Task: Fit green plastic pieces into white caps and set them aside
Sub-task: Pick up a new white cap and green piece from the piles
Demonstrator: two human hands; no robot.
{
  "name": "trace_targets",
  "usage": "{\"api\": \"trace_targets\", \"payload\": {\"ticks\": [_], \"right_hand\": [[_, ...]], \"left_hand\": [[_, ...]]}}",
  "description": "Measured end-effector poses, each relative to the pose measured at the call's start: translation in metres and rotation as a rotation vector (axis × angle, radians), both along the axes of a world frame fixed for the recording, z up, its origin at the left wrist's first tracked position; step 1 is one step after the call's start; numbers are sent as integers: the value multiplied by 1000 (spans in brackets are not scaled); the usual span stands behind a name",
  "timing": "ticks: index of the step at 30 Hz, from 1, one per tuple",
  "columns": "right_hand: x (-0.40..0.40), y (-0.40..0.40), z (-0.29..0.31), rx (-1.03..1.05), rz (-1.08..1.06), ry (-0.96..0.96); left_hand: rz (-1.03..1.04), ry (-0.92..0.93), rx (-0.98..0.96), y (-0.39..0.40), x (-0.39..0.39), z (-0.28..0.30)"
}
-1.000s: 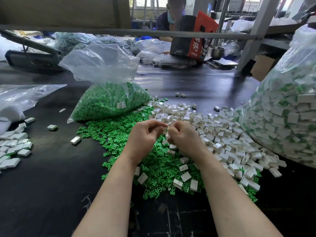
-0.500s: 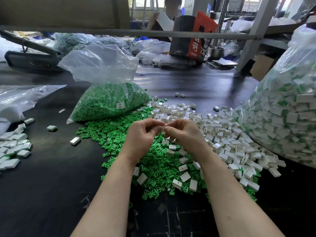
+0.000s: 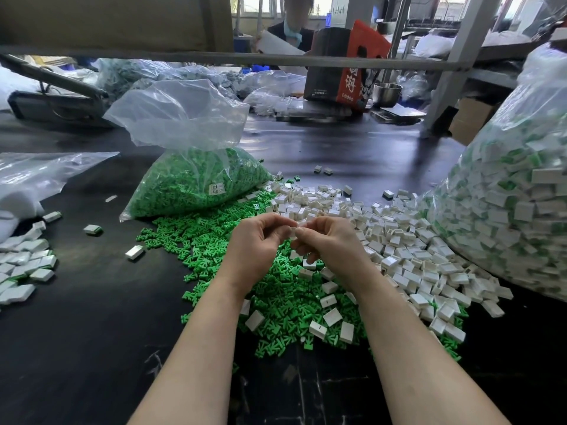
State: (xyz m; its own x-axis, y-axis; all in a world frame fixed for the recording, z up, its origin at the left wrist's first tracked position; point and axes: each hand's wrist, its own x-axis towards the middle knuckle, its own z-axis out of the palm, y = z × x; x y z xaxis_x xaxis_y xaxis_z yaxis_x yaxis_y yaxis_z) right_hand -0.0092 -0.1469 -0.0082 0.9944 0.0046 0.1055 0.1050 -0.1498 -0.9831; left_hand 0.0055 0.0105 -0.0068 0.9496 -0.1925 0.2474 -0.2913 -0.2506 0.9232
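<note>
Both hands meet above the piles at the table's middle. My left hand (image 3: 256,240) and my right hand (image 3: 329,243) pinch one small white cap (image 3: 294,232) between their fingertips; any green piece in it is hidden. Loose green plastic pieces (image 3: 214,243) lie spread on the black table under and left of my hands. Loose white caps (image 3: 399,240) are heaped to the right. Finished white caps (image 3: 23,265) lie at the left edge.
A clear bag of green pieces (image 3: 196,179) stands behind the green pile. A big bag of assembled caps (image 3: 515,210) fills the right side. Another plastic bag (image 3: 33,176) lies at the left. A person (image 3: 294,23) sits across the table behind a metal bar (image 3: 276,59).
My hands have risen slightly and drawn together at the fingertips over the cap. The person across the table has shifted and now holds a white sheet.
</note>
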Motion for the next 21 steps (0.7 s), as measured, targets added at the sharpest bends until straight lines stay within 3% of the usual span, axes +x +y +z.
{"api": "trace_targets", "payload": {"ticks": [7,12,14,18,21], "right_hand": [[-1,3,0,-23,14,14],[-1,8,2,-199,-32,-88],[1,8,2,-305,-96,-126],[5,-2,-1,-466,-349,-151],[4,-13,-3,-549,-505,-111]], "left_hand": [[4,8,7,1,0,0],[85,2,9,12,1,4],[246,-1,10,29,5,2],[775,24,38,84,16,-7],[999,122,12,119,21,-15]]}}
